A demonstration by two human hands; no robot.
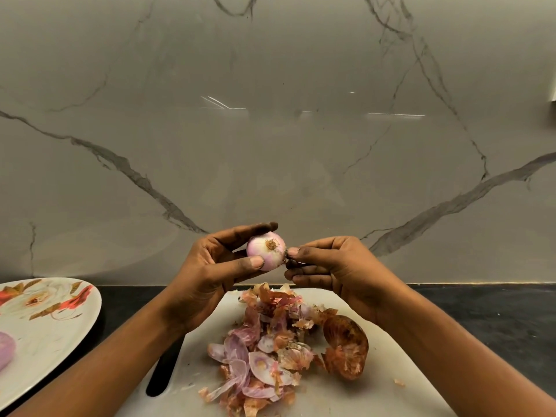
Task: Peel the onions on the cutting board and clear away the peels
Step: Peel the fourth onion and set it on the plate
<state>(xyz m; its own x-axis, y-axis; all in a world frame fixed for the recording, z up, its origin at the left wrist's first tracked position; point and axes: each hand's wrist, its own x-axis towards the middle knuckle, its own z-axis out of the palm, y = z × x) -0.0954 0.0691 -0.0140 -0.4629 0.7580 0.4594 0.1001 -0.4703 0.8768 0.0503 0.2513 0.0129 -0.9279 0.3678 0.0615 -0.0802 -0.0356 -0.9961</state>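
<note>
My left hand [210,272] holds a small pale pink onion [266,250] in the air above the white cutting board [376,383], thumb and fingers curled round it, root end facing me. My right hand [328,267] pinches a bit of skin at the onion's right side. Under both hands a heap of pink and brown onion peels [267,347] lies on the board. An unpeeled brown onion [346,347] rests at the heap's right edge.
A floral plate [45,320] stands at the left on the dark counter [496,314], with a peeled onion [6,350] at its left edge. A black handle [164,371] lies beside the board's left side. A marble wall rises behind.
</note>
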